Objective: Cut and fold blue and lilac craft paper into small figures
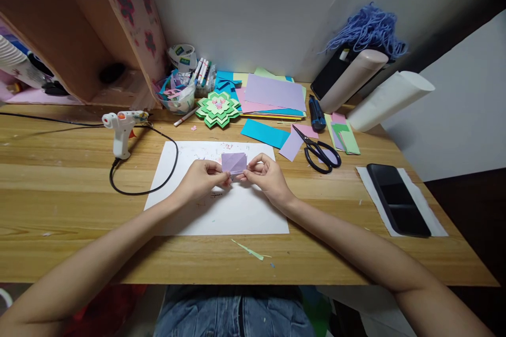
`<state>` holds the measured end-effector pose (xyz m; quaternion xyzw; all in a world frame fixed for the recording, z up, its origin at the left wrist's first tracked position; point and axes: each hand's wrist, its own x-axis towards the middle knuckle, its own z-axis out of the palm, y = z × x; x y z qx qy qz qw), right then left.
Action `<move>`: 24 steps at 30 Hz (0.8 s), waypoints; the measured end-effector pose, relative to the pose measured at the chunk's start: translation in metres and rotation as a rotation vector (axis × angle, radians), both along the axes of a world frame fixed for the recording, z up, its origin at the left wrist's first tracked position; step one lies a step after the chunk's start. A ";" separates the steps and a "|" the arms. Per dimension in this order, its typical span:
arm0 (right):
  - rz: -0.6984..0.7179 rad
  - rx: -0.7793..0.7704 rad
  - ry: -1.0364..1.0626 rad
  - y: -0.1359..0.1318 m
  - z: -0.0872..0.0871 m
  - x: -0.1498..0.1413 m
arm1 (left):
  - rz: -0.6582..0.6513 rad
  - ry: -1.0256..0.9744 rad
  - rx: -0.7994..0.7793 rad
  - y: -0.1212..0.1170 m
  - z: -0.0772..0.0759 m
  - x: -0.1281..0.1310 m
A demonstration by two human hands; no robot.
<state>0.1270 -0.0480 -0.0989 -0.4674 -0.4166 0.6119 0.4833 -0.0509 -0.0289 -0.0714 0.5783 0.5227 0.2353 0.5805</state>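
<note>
A small piece of creased purple paper (234, 162) is held up between my two hands, over a white sheet (253, 218) that lies on the wooden table. My left hand (203, 180) pinches its lower left corner between thumb and fingers. On the other side, my right hand (271, 179) grips the lower right edge the same way, fingers curled behind. Diagonal fold lines show across the paper's face. Small pink and coloured specks mark the white sheet beyond my hands.
A white glue gun (123, 134) with a looping black cable stands at left. Black-handled scissors (322, 155), a blue paper strip (264, 134) and a green layered paper flower (219, 109) lie behind. A phone (397, 197) rests at right. Paper rolls (389, 100) stand at back right.
</note>
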 end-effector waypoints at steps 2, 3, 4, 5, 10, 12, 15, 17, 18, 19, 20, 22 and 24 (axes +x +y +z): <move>0.007 -0.012 0.012 0.000 0.001 0.001 | 0.012 0.000 0.008 0.000 0.001 0.000; 0.014 -0.017 0.021 0.000 0.001 0.001 | 0.025 -0.012 0.007 -0.001 0.001 0.001; 0.024 -0.019 0.028 0.000 0.001 0.001 | 0.039 -0.030 0.005 -0.002 0.000 0.002; 0.030 -0.017 0.029 0.000 0.001 0.001 | 0.050 -0.050 0.002 -0.003 0.000 0.003; 0.023 0.036 -0.010 -0.002 0.000 -0.001 | 0.056 -0.123 0.036 -0.011 -0.006 0.009; 0.029 0.061 -0.031 -0.003 0.000 -0.002 | 0.051 -0.126 0.055 -0.013 -0.007 0.010; 0.045 0.075 -0.050 -0.003 0.001 -0.002 | 0.057 -0.099 0.052 -0.013 -0.005 0.010; 0.054 0.071 -0.044 -0.003 0.001 -0.001 | 0.062 -0.087 0.035 -0.012 -0.003 0.010; 0.059 0.069 -0.038 -0.002 0.001 -0.001 | 0.061 -0.090 0.033 -0.010 -0.003 0.009; 0.063 0.067 -0.031 -0.002 0.000 0.000 | 0.059 -0.098 0.035 -0.009 -0.003 0.009; 0.065 0.064 -0.024 -0.001 0.000 0.001 | 0.055 -0.111 0.038 -0.008 -0.004 0.008; 0.066 0.055 -0.011 -0.001 -0.002 0.001 | 0.046 -0.143 0.042 -0.005 -0.007 0.006; 0.065 0.043 0.004 0.000 -0.004 0.001 | 0.044 -0.170 0.030 -0.002 -0.009 0.005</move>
